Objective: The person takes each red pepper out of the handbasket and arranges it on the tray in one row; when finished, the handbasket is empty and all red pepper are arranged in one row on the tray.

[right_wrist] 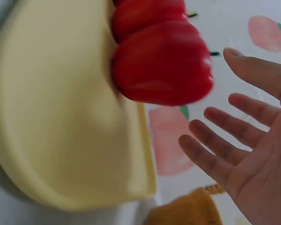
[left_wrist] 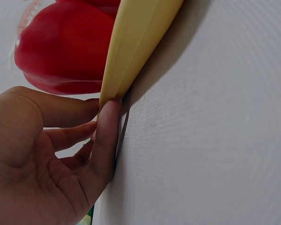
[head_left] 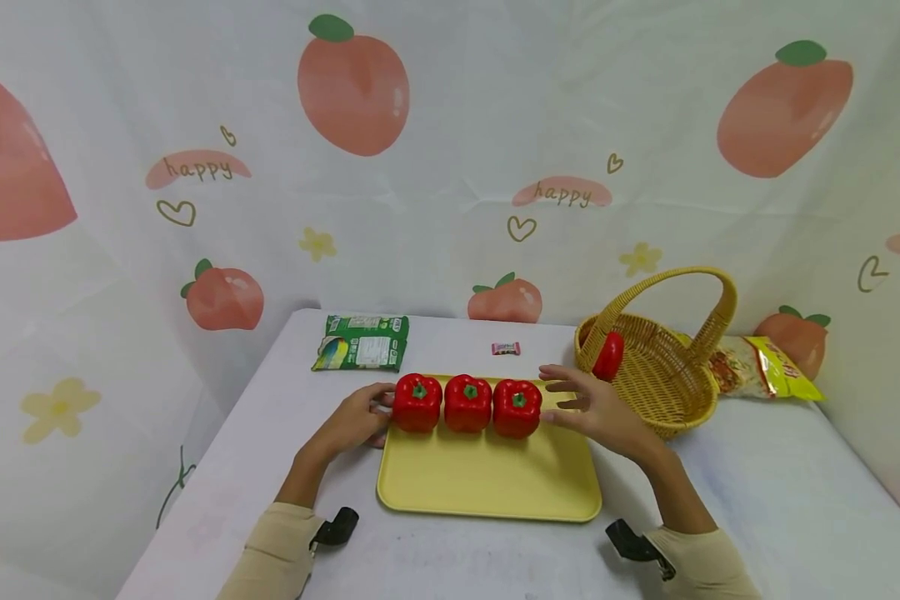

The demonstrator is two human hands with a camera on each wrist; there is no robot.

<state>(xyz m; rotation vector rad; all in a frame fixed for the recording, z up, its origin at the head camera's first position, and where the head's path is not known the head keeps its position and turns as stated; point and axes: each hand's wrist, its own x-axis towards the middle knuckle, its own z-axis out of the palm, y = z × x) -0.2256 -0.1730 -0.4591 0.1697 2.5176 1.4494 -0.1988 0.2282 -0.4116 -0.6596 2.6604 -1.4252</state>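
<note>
Three red bell peppers stand in a row along the far side of a yellow tray [head_left: 487, 479]: a left one [head_left: 417, 404], a middle one [head_left: 468, 404] and a right one [head_left: 517, 408]. My left hand [head_left: 360, 415] is at the tray's far left, beside the left pepper. In the left wrist view, its thumb and fingers pinch the tray's rim [left_wrist: 126, 51]. Beyond the tray's right side, my right hand [head_left: 596, 410] hovers with fingers spread. The right wrist view shows nothing in that palm [right_wrist: 257, 164], which is apart from the nearest pepper [right_wrist: 164, 65].
A yellow wicker basket [head_left: 663, 387] with a tall handle stands at the back right, a red object [head_left: 609, 357] at its left rim. Behind it lies a yellow snack bag [head_left: 765, 368]. A green packet [head_left: 363, 342] and a small pink wrapped sweet [head_left: 506, 348] lie behind the tray.
</note>
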